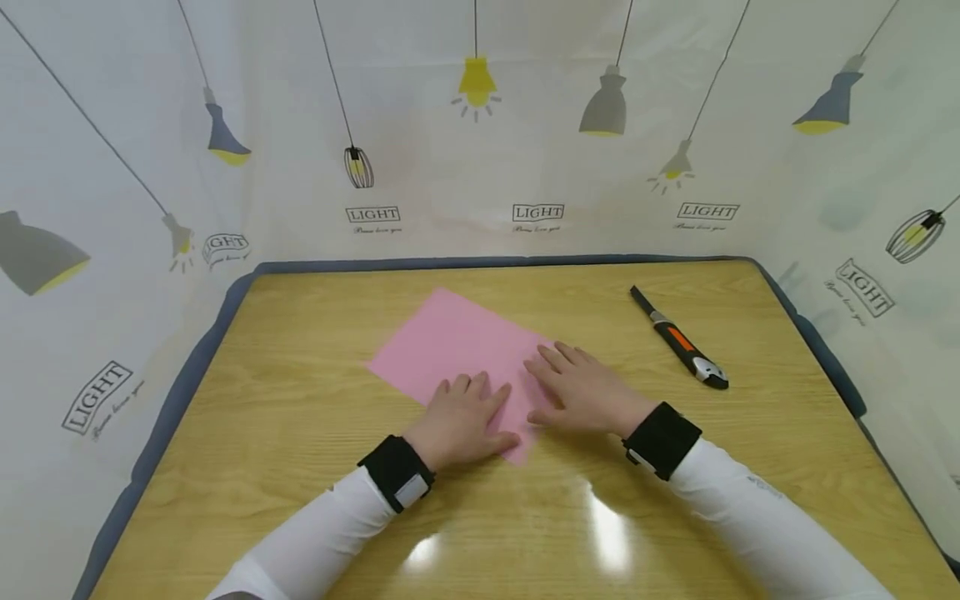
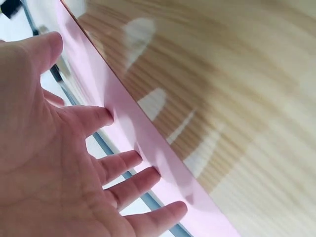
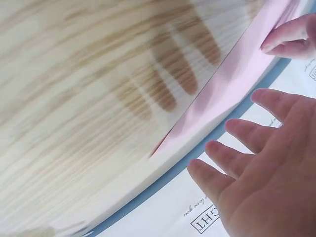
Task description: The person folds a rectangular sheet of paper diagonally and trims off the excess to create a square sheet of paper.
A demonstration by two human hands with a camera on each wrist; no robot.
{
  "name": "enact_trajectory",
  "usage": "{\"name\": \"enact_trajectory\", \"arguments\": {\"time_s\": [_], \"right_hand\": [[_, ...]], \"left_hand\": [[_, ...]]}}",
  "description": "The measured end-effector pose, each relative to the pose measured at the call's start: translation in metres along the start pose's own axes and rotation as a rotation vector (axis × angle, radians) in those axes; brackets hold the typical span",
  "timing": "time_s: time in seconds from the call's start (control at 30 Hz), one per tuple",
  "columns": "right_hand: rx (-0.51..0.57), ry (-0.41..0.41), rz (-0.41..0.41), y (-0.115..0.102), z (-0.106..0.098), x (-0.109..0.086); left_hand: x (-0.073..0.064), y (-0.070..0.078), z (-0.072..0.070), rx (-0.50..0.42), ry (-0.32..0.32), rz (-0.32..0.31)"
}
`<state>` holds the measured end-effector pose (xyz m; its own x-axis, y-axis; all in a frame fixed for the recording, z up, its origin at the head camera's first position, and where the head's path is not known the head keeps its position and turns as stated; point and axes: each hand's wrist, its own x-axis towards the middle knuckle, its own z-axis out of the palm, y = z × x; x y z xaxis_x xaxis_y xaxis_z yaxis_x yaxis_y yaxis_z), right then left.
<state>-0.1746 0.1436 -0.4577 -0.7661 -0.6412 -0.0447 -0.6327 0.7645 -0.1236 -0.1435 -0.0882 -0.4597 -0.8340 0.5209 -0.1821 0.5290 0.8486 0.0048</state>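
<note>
A sheet of pink paper (image 1: 450,337) lies aslant on the wooden table, one corner pointing toward the person. My left hand (image 1: 467,421) rests on its near left edge, fingers spread; in the left wrist view the fingertips (image 2: 132,157) touch the pink sheet (image 2: 148,143). On the right side of the paper is my right hand (image 1: 588,392), palm down with its fingers stretched out. The right wrist view shows those fingers (image 3: 239,160) spread beside the pink paper (image 3: 212,98). Neither hand grips anything.
A black and orange utility knife (image 1: 678,340) lies on the table (image 1: 300,467) to the right, beyond the right hand. Behind and beside the table hangs a white cloth (image 1: 420,125) printed with lamps. A blue-grey border (image 1: 390,265) runs along the table's edge.
</note>
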Motion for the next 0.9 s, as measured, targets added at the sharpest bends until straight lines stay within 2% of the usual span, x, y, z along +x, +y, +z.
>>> {"name": "enact_trajectory", "arguments": {"time_s": [0.13,0.3,0.4,0.47,0.67,0.73,0.9], "right_hand": [[-0.026,-0.050,0.012,-0.002,0.003,-0.006],[-0.002,-0.161,0.033,-0.011,0.009,-0.019],[-0.009,-0.169,0.033,-0.016,0.012,-0.023],[-0.024,-0.159,0.039,-0.018,0.014,-0.023],[-0.038,-0.175,0.052,-0.022,0.013,-0.021],[-0.041,-0.178,0.052,-0.024,0.013,-0.022],[-0.034,-0.146,0.035,-0.024,0.011,-0.021]], "left_hand": [[0.009,0.017,-0.002,0.010,-0.015,0.030],[0.011,0.016,-0.002,0.012,-0.020,0.056],[0.009,0.005,0.000,-0.019,-0.026,0.061],[0.006,-0.007,0.002,-0.042,-0.034,0.042],[-0.006,-0.041,0.008,-0.075,-0.031,-0.091],[-0.008,-0.047,0.008,-0.077,-0.020,-0.104],[-0.010,-0.052,0.008,-0.072,0.003,-0.090]]}}
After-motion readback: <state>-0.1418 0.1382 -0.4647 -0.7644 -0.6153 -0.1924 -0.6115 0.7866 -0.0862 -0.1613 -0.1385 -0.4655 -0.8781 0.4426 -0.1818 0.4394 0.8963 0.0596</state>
